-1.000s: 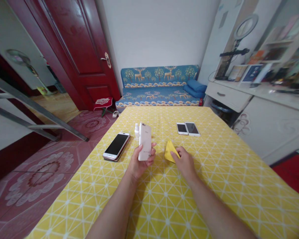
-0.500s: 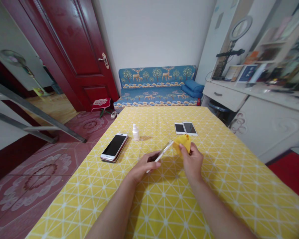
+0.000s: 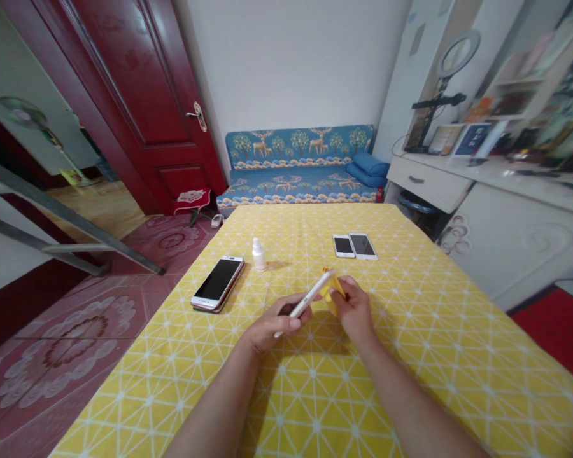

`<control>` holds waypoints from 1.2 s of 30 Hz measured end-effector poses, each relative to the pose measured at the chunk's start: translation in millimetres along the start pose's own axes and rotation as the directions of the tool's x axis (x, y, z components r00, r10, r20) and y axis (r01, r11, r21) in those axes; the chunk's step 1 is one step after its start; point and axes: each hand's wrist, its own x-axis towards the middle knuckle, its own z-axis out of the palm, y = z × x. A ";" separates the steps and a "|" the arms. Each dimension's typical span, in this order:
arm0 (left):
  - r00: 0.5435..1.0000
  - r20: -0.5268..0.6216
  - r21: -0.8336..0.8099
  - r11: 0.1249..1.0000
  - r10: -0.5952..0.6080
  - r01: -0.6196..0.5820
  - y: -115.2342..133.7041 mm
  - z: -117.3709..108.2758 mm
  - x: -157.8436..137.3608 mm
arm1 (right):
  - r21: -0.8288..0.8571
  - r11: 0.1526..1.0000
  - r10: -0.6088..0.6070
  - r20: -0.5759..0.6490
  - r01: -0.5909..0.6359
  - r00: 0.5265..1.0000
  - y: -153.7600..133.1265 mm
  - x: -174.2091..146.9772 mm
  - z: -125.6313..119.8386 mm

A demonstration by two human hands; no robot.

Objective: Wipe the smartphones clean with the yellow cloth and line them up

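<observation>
In my left hand (image 3: 272, 324) is a white smartphone (image 3: 310, 297), gripped by its lower end and tilted up so that mostly its narrow edge shows. My right hand (image 3: 356, 312) pinches a yellow cloth (image 3: 333, 299) at the phone's upper end, against the side turned to the right. The phone hides part of the cloth. To the left, a white phone (image 3: 218, 281) with a dark screen lies on a reddish case or second device. A small white bottle (image 3: 258, 256) stands upright just right of it.
Two white phones, a smaller one (image 3: 344, 246) and a larger one (image 3: 363, 246), lie side by side at the far right of the yellow patterned tablecloth (image 3: 296, 394). Beyond the table is a blue sofa (image 3: 291, 184); a white cabinet (image 3: 430, 181) stands at right.
My right hand has moved left with the yellow cloth, bringing it from beside the phone's top end onto its right-hand side. The phone has turned slightly in my left hand.
</observation>
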 end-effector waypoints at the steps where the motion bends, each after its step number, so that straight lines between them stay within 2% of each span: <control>1: 1.000 -0.016 -0.028 1.000 0.002 -0.002 -1.8 -0.6 0.2 | 0.025 0.996 0.086 0.019 -0.087 0.996 3.5 0.4 1.1; 4: 0.994 -0.106 -0.051 0.999 0.008 -0.014 -6.0 -0.6 2.3 | 0.098 0.950 0.298 0.005 -0.297 0.954 9.1 2.2 1.7; 6: 0.981 -0.189 -0.021 0.999 0.039 -0.043 -7.7 0.7 5.0 | 0.142 0.938 0.328 -0.062 -0.317 0.942 8.2 3.4 -0.1; 9: 0.959 -0.269 0.084 0.994 0.087 -0.067 -9.4 3.9 9.1 | 0.169 0.964 0.235 -0.173 -0.206 0.957 1.8 3.8 -3.5; 12: 0.961 -0.269 0.191 0.981 0.065 -0.012 -10.5 7.3 11.6 | 0.080 0.997 0.020 -0.237 -0.001 0.971 -6.2 2.0 -4.9; 15: 0.961 -0.273 0.236 0.972 0.055 0.012 -11.6 10.0 12.4 | -0.084 0.967 -0.253 -0.224 0.241 0.941 -11.0 -0.3 -4.1; 17: 0.952 -0.299 0.232 0.973 0.068 0.004 -12.5 11.0 12.5 | -0.143 0.933 -0.353 -0.173 0.331 0.920 -11.9 -1.6 -3.2; 21: 0.932 -0.355 0.170 0.985 0.076 -0.015 -14.3 11.6 12.4 | -0.209 0.913 -0.376 -0.091 0.351 0.922 -10.3 -2.0 -2.0; 27: 0.939 -0.343 -0.044 0.999 -0.016 0.001 -19.2 11.6 11.4 | -0.309 0.863 -0.442 -0.081 0.399 0.893 -5.0 1.5 -3.6; 32: 0.929 -0.352 -0.189 0.981 -0.111 0.045 -21.3 11.5 11.6 | -0.318 0.857 -0.447 -0.065 0.406 0.892 -2.1 1.2 -4.2; 36: 0.913 -0.392 -0.256 0.967 -0.110 0.007 -21.2 10.3 13.1 | -0.275 0.863 -0.441 -0.002 0.424 0.897 -2.1 -3.6 -1.0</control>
